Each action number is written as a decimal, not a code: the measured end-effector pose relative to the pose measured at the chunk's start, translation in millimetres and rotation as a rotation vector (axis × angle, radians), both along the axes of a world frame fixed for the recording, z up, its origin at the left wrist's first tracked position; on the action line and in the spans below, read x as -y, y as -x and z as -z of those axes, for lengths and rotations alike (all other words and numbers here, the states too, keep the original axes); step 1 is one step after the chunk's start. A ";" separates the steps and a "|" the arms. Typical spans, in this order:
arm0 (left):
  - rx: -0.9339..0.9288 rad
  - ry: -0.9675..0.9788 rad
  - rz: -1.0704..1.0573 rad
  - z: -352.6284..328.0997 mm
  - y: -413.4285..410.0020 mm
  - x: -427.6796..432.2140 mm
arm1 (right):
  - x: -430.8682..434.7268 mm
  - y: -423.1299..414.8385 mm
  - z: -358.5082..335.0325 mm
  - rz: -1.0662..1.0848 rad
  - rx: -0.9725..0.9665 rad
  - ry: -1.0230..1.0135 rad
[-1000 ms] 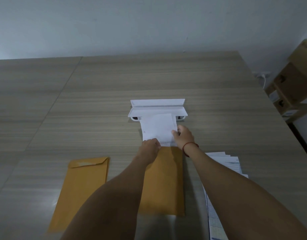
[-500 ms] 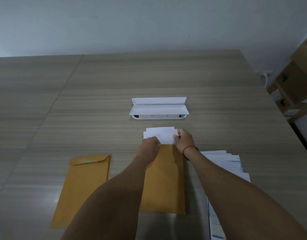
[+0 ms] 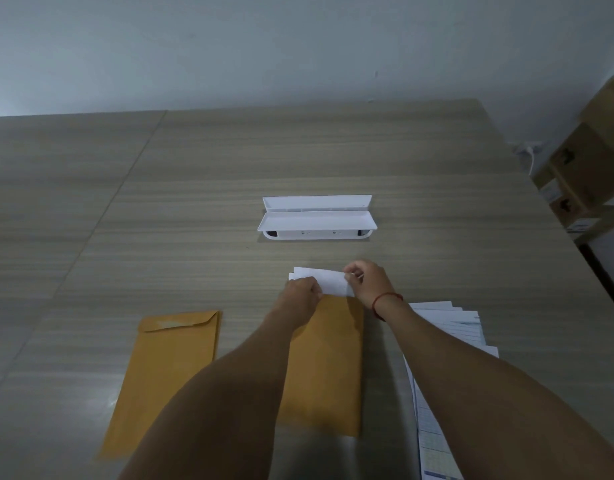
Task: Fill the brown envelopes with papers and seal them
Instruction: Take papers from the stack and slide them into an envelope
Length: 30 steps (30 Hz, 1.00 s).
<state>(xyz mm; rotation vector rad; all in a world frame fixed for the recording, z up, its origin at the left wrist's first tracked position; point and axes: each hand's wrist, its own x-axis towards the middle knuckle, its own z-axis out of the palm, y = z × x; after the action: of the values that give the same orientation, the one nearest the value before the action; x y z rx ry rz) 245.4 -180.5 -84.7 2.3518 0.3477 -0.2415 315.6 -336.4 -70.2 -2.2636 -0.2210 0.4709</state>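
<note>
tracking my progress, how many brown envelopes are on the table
2. One envelope lies under the hands, white papers sticking out of its top. The other envelope lies to its left, flap down. None seem hidden.

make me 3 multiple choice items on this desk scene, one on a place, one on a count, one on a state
1. Where does the loose paper stack lie?
A. right of the middle envelope
B. left of both envelopes
C. on the white device

2. How many brown envelopes are on the table?
A. one
B. two
C. four

3. The papers in the middle envelope are:
A. fully inside
B. partly sticking out
C. on the floor

Answers: 1 A, stack beside the right forearm. 2 B, the left envelope plus the middle one. 3 B, white edge shows between left hand and right hand.
</note>
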 end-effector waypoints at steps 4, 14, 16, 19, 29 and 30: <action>0.002 -0.011 0.014 -0.9 1.3 -0.3 | -1.6 -1.8 -3.1 -0.042 -0.013 0.015; 0.000 -0.035 0.005 -0.8 2.0 -0.3 | -2.1 -1.2 -4.6 -0.266 -0.086 0.163; 0.001 -0.048 0.020 0.1 3.4 1.2 | -1.0 -1.4 -4.5 -0.288 -0.115 0.176; 0.042 -0.054 0.025 5.1 6.2 1.6 | -0.1 -1.6 -3.7 -0.289 -0.132 0.175; 0.051 -0.302 0.044 -3.0 8.5 2.8 | -3.6 0.6 1.0 -0.296 -0.136 0.234; 0.055 -0.311 0.052 -4.2 8.0 2.7 | -4.6 1.3 0.0 -0.297 -0.130 0.237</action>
<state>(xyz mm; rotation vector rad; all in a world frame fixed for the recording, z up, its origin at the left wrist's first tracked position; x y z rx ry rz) 237.4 -183.2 -80.5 2.6706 0.3165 -0.1559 314.3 -331.7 -70.2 -2.4289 -0.4591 0.8362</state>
